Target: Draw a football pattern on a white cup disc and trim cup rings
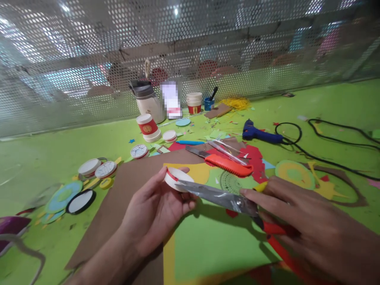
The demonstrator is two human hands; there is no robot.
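Observation:
My left hand (154, 206) is closed around a small white round paper cup base with a red rim (175, 178), held above a brown sheet (118, 206). My right hand (308, 221) grips red-handled scissors (219, 196), index finger stretched along the blades. The blade tips touch the white piece's edge. Green and yellow sheets (208, 245) lie under both hands.
An orange utility knife (225, 163) lies just beyond the hands. A blue glue gun (259, 133) with a black cable (326, 158) sits to the right. White discs (97, 168), paper cups (147, 127), a jug (147, 101) and paper scraps cover the green table; a perforated metal wall stands behind.

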